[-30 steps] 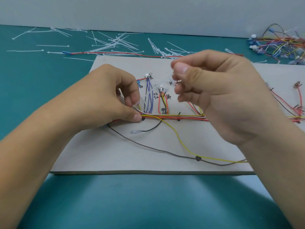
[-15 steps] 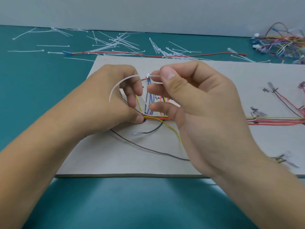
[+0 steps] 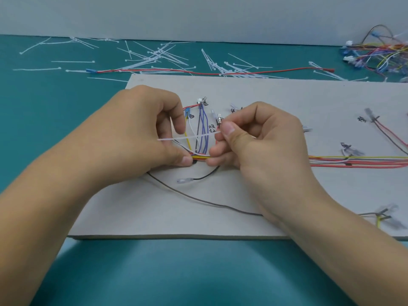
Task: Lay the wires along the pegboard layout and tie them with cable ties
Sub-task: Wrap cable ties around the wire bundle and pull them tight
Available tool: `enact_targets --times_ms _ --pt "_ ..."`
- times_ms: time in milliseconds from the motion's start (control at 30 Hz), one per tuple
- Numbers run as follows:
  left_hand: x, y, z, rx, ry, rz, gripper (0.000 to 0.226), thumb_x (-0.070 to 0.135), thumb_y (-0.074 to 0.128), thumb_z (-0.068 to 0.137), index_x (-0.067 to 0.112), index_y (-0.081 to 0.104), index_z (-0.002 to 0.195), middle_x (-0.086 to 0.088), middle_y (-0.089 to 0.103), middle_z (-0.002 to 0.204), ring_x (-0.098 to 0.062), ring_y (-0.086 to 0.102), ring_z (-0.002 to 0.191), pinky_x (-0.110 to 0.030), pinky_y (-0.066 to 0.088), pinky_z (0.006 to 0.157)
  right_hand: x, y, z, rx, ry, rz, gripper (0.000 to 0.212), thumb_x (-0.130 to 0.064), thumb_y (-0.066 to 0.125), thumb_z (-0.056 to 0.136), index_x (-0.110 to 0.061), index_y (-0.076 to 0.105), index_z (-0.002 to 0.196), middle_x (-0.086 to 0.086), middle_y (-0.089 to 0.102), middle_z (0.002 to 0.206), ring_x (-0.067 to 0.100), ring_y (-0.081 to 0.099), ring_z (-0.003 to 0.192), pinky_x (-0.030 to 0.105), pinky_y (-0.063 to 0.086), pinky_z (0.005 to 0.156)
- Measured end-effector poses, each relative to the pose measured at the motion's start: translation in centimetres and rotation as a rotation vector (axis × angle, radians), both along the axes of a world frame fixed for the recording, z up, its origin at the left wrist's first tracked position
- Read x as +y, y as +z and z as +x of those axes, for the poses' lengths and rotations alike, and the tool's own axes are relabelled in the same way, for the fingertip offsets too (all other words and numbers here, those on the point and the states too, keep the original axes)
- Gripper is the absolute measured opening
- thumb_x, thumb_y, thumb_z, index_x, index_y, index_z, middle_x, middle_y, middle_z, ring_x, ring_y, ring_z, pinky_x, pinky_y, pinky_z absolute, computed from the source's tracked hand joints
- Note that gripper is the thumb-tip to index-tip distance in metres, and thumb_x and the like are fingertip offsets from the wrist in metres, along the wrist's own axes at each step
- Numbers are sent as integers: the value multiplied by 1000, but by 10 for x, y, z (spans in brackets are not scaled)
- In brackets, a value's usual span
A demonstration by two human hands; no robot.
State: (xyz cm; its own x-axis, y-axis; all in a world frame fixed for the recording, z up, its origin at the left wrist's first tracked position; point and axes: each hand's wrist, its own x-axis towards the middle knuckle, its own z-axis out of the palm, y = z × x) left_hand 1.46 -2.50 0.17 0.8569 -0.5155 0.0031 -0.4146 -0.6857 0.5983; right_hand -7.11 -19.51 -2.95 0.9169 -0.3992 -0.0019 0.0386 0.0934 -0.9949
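White cable tie (image 3: 189, 137) pinched in right hand (image 3: 260, 142) grip; wire bundle (image 3: 199, 156) pressed onto board (image 3: 265, 93) by left hand (image 3: 141, 133), thumb and fingers closed.

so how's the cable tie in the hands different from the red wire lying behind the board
The cable tie is white, short and held above the board, pinched by the right hand with its other end at the left hand. The red wire is red, far longer, and lies loose on the teal table with a blue terminal at its left end. Both run roughly left to right.
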Motion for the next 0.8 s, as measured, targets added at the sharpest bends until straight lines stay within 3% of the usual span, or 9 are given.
enact_targets --times_ms 100,200,300,367,433,533,800 --pt "0 1 -3 -65 -53 45 50 42 96 54 45 64 93 23 70 80 -4 59 62 -31 45 59 0 -1 0 5 -12 -44 12 6 58 98 3 61 87 19 63 72 16 66 49 32 60 51" --pt "7 5 -1 -109 -151 49 65 56 86 48 52 65 109 27 68 99 -7 61 75 -35 52 69 1 -2 1 1 -2 -61 12 5 60 98 4 61 86 17 63 71 17 67 50 31 60 51" --pt "8 6 -3 -131 -220 10 61 72 70 58 52 66 115 31 69 106 0 63 89 -22 44 69 0 -3 0 -6 9 -80 11 4 61 97 2 62 86 16 65 68 20 69 51 33 61 52" --pt "2 2 -4 -119 -204 -84 38 63 70 73 44 72 106 28 72 95 -1 64 84 -15 44 66 -1 -3 -1 -20 21 -78 10 4 62 97 3 62 87 20 67 70 21 68 50 36 62 53" --pt "-5 -3 -5 -147 -229 -135 13 40 78 83 36 77 95 24 71 79 -4 63 74 -6 42 63 0 -1 -2 -43 39 -88 10 3 63 97 1 63 87 21 66 72 19 65 50 37 61 52" --pt "-5 -7 1 -132 -221 -201 14 15 85 84 28 80 85 22 67 65 -3 57 63 -4 39 60 1 1 -5 -83 58 -97 9 3 64 96 -2 65 89 23 67 78 18 63 48 35 58 49" --pt "0 0 1 -201 -250 -256 7 28 79 80 34 79 85 15 72 76 -2 58 65 -2 34 60 -3 3 -2 -113 58 6 7 5 69 91 -1 72 92 28 69 73 20 62 47 31 56 49"
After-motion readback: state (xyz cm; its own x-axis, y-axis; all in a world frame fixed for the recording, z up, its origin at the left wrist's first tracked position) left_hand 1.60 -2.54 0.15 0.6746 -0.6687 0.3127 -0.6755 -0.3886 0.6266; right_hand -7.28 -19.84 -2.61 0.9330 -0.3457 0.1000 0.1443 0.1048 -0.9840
